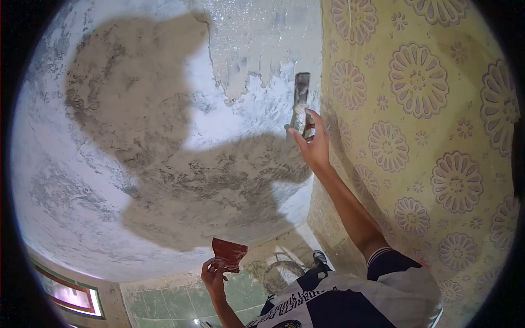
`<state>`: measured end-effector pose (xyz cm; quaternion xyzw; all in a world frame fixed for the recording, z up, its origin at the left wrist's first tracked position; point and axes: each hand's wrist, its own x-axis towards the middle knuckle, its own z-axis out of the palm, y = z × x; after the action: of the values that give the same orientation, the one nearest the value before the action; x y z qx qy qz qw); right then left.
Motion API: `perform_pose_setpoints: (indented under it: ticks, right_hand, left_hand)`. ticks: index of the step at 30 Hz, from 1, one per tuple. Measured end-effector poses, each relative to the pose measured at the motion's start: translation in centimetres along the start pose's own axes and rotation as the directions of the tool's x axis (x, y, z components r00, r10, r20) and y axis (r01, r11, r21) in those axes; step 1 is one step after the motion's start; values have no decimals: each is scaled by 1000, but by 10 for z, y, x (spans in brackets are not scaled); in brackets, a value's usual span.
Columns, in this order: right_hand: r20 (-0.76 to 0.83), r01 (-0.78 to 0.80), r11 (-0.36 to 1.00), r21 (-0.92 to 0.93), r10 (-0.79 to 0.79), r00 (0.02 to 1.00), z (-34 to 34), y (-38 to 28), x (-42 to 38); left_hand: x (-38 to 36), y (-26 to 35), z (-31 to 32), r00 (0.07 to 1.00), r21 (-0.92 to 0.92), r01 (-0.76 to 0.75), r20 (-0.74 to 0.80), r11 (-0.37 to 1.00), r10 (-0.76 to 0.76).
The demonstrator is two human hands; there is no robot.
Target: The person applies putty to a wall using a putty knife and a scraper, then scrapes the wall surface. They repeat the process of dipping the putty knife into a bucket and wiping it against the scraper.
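Note:
My right hand (313, 143) reaches up against the wall, fingers and thumb closed round a putty knife (302, 90). The tool is a narrow dark strip, its lower part smeared with whitish paste, and it lies close to the wallpaper edge. Lower down, my left hand (214, 275) grips a dark red flat plate (228, 253) with pale smears on it, held away from the wall. Around the putty knife is a patchy white and grey wall (235, 126). Above it, a wet grey coat (262, 41) ends in a ragged lower edge.
Yellow wallpaper with flower shapes (418, 80) covers the adjoining wall on the right. Large shadows fall over the patchy wall. Green tiles (169, 303) and a window (68, 292) appear at lower left. A shoe (320, 258) shows near the bottom.

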<state>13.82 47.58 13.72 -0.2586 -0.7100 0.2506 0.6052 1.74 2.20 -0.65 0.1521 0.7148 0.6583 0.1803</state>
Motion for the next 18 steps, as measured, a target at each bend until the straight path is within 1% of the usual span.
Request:
perform_pose_setpoints:
  ticks: [1,2,4,6,8,10,11,13,14,16,18]
  right_hand:
    - [27,-47,997,56,46,999,-1,-7,1]
    - [24,-48,997,55,47,999,0,-2,-3]
    - [82,-68,995,-78,75,994,5,15,-20]
    - [102,-74,994,-77,81,991,4,24,-42]
    - [125,-79,994,-77,88,988,6,32,-49]
    - [138,-240,968,71,229,964,-3,18,-47]
    - [137,-246,967,67,236,962,-6,12,-42]
    - [76,-170,980,108,162,984,-6,1,-19]
    - [70,-175,979,103,169,983,-8,-4,-11]
    - [77,-126,984,122,117,990,-8,-13,1]
    - [78,-115,986,123,106,991,-5,-7,-3]
  left_hand:
    - [1,1,1,1000,-6,-14,-2,1000,14]
    - [1,2,3,1000,-4,-16,1,1000,16]
    - [2,3,9,1000,-44,-6,-19,999,5]
    - [2,3,10,1000,-46,-14,-15,999,14]
    - [2,2,10,1000,-49,-19,-15,999,19]
    - [1,2,9,1000,-40,-1,4,999,1]
    - [1,0,7,1000,-36,5,9,999,-4]
    - [3,-5,4,1000,-4,-12,27,1000,12]
    - [3,-5,5,999,1,-10,36,1000,10]
    - [3,-3,6,1000,2,-14,23,1000,14]
    - [3,2,10,1000,7,-17,15,1000,16]
